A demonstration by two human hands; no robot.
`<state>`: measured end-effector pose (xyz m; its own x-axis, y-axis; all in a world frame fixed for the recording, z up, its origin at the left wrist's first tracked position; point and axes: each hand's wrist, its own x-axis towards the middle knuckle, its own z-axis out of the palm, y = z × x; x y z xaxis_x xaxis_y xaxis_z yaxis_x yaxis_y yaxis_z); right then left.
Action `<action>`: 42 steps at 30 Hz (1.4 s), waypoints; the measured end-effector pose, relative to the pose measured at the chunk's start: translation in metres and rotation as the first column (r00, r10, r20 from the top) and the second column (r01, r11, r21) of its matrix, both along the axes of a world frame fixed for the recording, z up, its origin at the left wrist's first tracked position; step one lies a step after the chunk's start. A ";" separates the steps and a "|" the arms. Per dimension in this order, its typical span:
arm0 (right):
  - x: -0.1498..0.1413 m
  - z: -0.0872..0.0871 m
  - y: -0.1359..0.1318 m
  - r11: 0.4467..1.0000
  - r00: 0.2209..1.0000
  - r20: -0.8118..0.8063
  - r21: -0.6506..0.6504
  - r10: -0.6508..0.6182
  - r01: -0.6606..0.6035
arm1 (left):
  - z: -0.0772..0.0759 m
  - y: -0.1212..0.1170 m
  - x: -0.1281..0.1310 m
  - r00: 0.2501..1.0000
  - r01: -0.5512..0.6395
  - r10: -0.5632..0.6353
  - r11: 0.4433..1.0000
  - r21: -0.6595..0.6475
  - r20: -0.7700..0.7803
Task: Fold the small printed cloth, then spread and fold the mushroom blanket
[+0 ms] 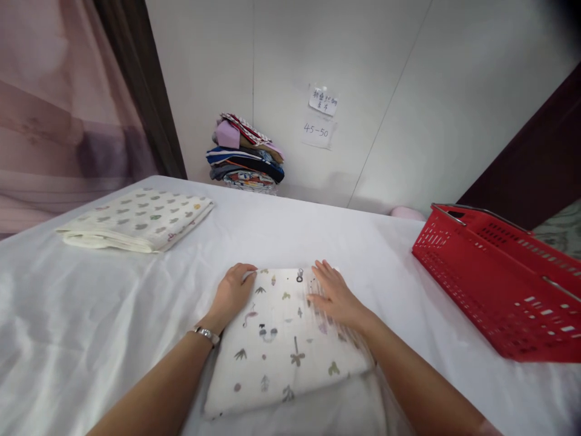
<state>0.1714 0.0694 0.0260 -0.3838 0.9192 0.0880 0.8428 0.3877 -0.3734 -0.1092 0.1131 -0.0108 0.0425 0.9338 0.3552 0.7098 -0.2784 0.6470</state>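
A folded white cloth (284,345) printed with small plants and animals lies on the white-covered table (91,327) right in front of me. My left hand (232,293) rests on its far left edge, fingers curled over the corner, a watch band on the wrist. My right hand (333,297) lies flat on the cloth's far right part, fingers stretched out and slightly blurred.
A second folded printed cloth (138,219) lies at the far left of the table. A red plastic basket (499,275) stands at the right edge. A stack of folded clothes (247,156) sits against the back wall, below two paper notes (320,118).
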 end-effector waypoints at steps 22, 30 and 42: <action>-0.007 -0.016 -0.017 0.997 0.968 0.252 -0.078 0.004 0.016 | 0.000 -0.001 0.000 1.000 0.005 -0.004 1.000 -0.026 0.024; -0.008 -0.020 -0.016 0.996 0.961 0.277 -0.081 -0.012 0.036 | -0.003 -0.006 -0.005 1.000 0.010 -0.011 0.999 0.037 0.017; -0.019 -0.007 -0.029 0.983 0.968 0.250 -0.170 -0.024 0.068 | 0.008 -0.078 0.019 0.872 0.090 -0.133 0.990 -0.112 -0.471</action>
<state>0.1520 0.0407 0.0192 -0.3301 0.9288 -0.1686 0.9326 0.2932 -0.2107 -0.0899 0.0355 -0.0023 0.2922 0.9380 0.1864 0.9052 -0.3341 0.2625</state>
